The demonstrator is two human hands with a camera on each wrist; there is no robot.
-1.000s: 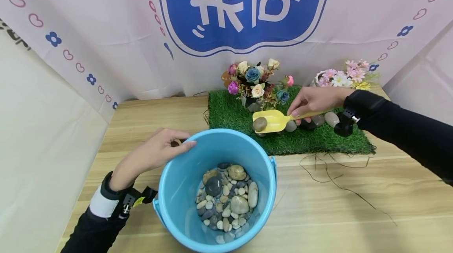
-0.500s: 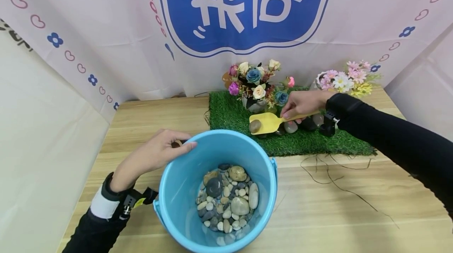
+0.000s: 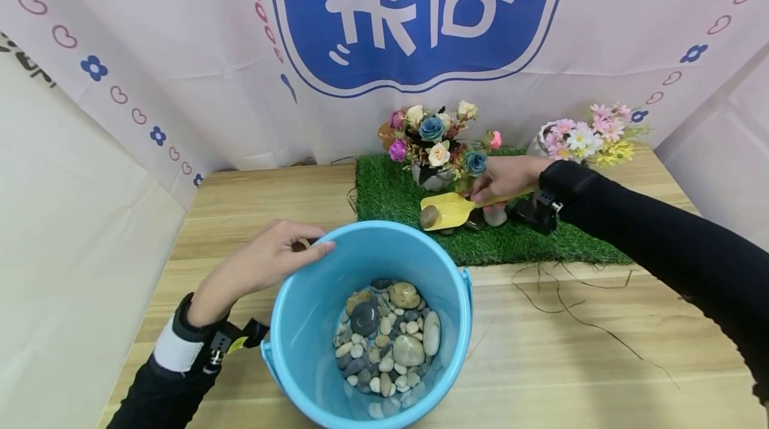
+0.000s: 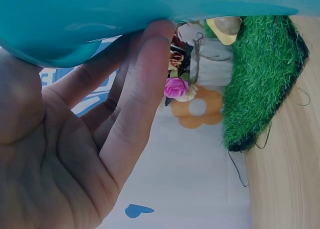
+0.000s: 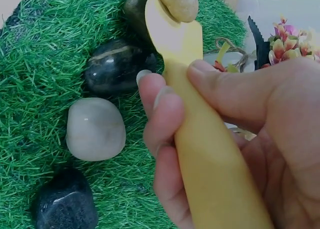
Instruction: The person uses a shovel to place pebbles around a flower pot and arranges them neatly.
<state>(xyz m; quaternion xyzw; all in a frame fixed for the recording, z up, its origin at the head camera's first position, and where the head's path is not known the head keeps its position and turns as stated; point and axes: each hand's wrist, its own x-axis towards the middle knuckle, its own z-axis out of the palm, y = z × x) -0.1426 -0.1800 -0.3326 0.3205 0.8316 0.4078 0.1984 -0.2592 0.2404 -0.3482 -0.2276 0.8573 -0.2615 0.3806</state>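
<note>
My right hand [image 3: 507, 179] grips the handle of a yellow toy shovel [image 5: 215, 174], thumb on one side and fingers curled round the other. A brown stone [image 3: 428, 217] lies in the scoop, close over the green artificial turf [image 3: 390, 182]. At the left, my left hand [image 3: 270, 257] holds the rim of a blue bucket [image 3: 300, 322], thumb over the edge and the other fingers outside. Many pebbles [image 3: 384, 349], large and small, cover the bucket's bottom. Beside the shovel, a glossy black stone [image 5: 115, 66], a pale stone [image 5: 96, 130] and a dark stone [image 5: 65, 204] form a row.
On the turf behind the scoop stands a pot of mixed roses [image 3: 437, 152]. Pink and white daisies [image 3: 583, 139] in a white pot are at the back right. Loose dark threads [image 3: 577, 315] trail across the wooden table [image 3: 601, 375]. A printed cloth [image 3: 228, 115] hangs behind.
My right hand has moved left and slightly toward me in small steps, carrying the shovel and its brown stone along. The left hand and bucket stay practically where they were.
</note>
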